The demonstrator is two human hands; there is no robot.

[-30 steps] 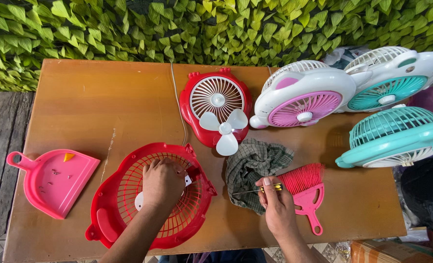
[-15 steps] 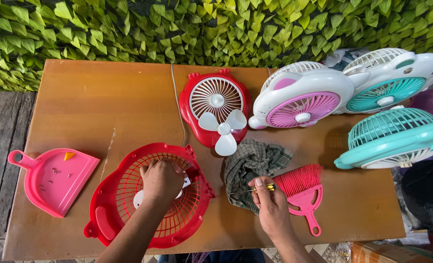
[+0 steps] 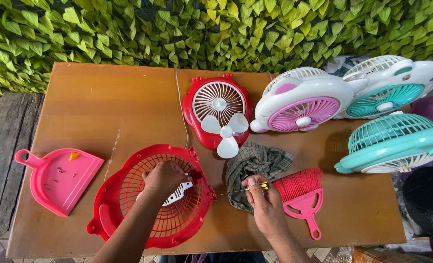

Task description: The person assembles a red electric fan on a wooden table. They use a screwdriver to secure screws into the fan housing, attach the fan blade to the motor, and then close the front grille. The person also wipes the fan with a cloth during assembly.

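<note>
On the wooden table (image 3: 94, 107), the red fan grille (image 3: 150, 197) lies face-up near the front edge. The left hand (image 3: 164, 179) clamps a white piece (image 3: 178, 194) inside it; the right hand (image 3: 264, 207) pinches a small screwdriver (image 3: 243, 189) over the checked cloth (image 3: 255, 168). The risk: its tip could slip, or tiny screws roll off.

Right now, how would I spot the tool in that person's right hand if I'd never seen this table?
Start at the wooden table and find the checked grey cloth near its front edge. Over it, the right hand pinches a small screwdriver. Unlike the pink brush beside it, it has a thin metal shaft and a yellow-and-black handle.
</note>
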